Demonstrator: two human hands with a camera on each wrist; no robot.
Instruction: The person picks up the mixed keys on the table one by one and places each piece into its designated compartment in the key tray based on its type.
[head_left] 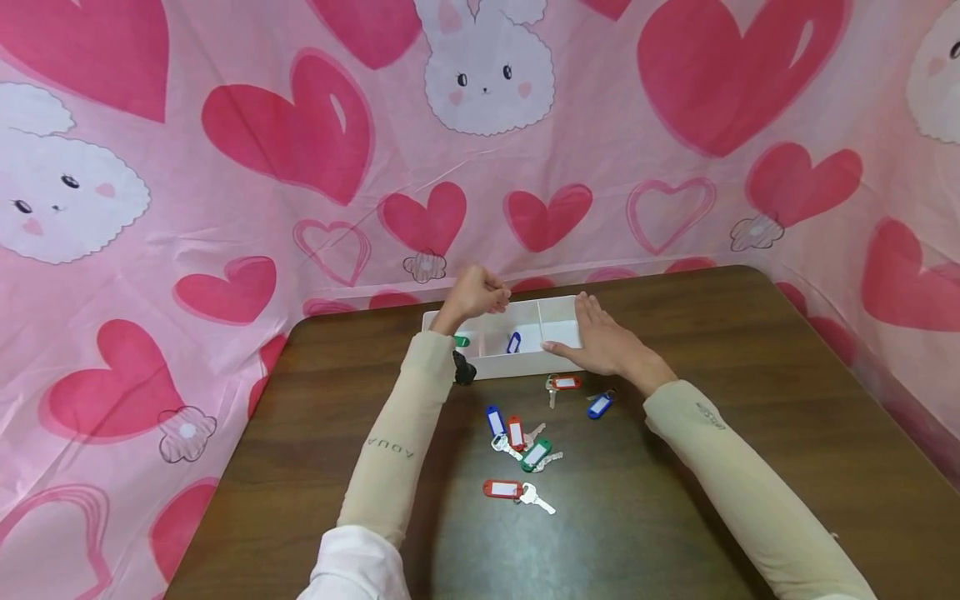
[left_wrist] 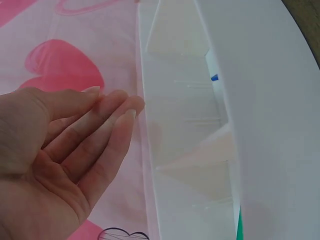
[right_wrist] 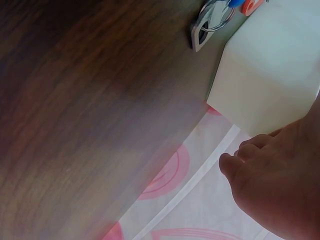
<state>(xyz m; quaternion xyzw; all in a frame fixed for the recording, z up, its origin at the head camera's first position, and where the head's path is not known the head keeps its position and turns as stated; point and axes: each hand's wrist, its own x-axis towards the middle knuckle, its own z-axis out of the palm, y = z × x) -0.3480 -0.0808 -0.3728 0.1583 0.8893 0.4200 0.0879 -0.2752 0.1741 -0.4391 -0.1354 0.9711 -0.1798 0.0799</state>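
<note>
A white divided box (head_left: 510, 365) stands near the back of the table. Above its back edge, toward the left, is my left hand (head_left: 477, 293), its fingers loosely bent and nothing between them; the left wrist view shows the palm and fingertips beside the rim. My right hand (head_left: 609, 343) rests on the box's right end, fingers straight along it and thumb reaching over the front edge. Inside the box lie a green key tag (head_left: 462, 341) at left and a blue key tag (head_left: 513, 342) in the middle compartment. My left forearm partly hides the left end.
Before the box lie a red-tagged key (head_left: 564, 382) and a blue tag (head_left: 600, 406). Nearer are another blue tag (head_left: 496, 421), a red one (head_left: 516, 432), a green one (head_left: 536, 455) and a red-tagged key (head_left: 502, 489). A pink cloth (head_left: 480, 167) hangs behind the table.
</note>
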